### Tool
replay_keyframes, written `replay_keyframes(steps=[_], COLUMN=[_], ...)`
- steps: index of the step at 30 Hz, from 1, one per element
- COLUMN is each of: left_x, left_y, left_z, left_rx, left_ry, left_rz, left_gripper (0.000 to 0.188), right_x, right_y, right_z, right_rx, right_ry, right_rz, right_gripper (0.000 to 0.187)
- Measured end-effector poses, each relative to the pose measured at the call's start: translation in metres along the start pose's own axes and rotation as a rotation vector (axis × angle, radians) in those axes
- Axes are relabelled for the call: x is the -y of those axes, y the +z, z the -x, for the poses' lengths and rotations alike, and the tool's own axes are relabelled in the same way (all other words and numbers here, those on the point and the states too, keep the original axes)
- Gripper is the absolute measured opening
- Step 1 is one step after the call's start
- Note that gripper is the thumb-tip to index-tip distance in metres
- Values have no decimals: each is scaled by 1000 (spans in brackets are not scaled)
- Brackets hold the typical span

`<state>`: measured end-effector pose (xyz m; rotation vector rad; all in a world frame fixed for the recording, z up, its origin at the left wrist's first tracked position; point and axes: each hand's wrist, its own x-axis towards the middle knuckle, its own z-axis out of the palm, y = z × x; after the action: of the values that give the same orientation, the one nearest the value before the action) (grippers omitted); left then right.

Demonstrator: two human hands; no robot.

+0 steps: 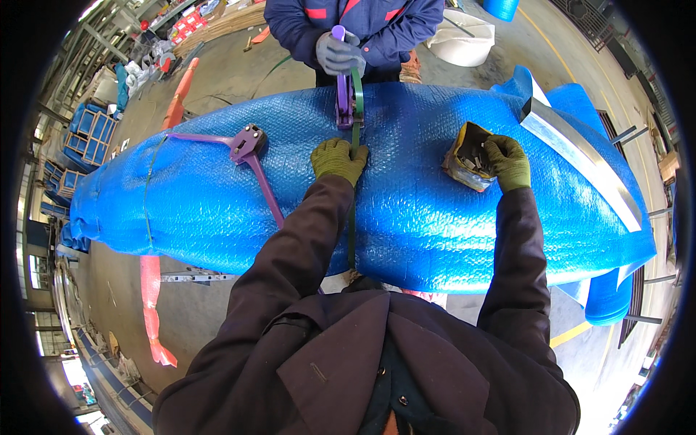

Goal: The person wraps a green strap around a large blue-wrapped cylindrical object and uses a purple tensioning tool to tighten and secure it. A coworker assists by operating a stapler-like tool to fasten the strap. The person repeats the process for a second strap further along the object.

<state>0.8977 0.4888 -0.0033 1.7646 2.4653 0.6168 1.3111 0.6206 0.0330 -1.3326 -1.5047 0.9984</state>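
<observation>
- Across the middle of our blue-wrapped bundle (413, 217) runs a green strap (352, 235); a second strap (148, 206) circles its left part.
- Our left hand (339, 159) lies palm down at the first, fingers curled; we cannot tell whether they grip it.
- Our right hand (507, 161) bends into one open pouch (461, 172) of small metal pieces, its grip hidden.
- We count two purple strapping tools: one (246, 145) lying on the wrap, handles spread; one (342, 101) in a co-worker's gloved hand (338, 55).

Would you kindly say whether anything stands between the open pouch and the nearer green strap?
Only the left hand, its thumb at the green strap below the purple strapping tool; nothing visible lies on the blue wrap from there to the pouch.
</observation>
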Motion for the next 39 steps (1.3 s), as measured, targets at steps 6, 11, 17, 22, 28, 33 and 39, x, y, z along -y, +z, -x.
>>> replay_keyframes(steps=[6, 11, 17, 22, 28, 33, 39], left_x=[2, 0, 0, 0, -2, 0, 1], left_y=[5, 2, 3, 1, -4, 1, 7], left_z=[2, 0, 0, 0, 0, 0, 1], left_rx=[-33, 10, -3, 13, 22, -9, -105], left_ry=[12, -16, -11, -18, -25, -19, -9], left_rz=[-35, -20, -35, -19, -5, -7, -21], left_gripper=[51, 51, 51, 52, 54, 55, 50], right_x=[0, -5, -9, -8, -6, -6, 3], right_y=[-1, -1, -1, -1, -2, -3, -7], right_z=[0, -2, -4, -4, -3, -2, -2], right_rx=[-8, 7, 5, 5, 22, 49, 63], right_ry=[-26, -26, -32, -12, -12, -1, 30], right_rz=[51, 19, 2, -16, -30, -82, -34], right_gripper=[26, 26, 26, 26, 27, 29, 32])
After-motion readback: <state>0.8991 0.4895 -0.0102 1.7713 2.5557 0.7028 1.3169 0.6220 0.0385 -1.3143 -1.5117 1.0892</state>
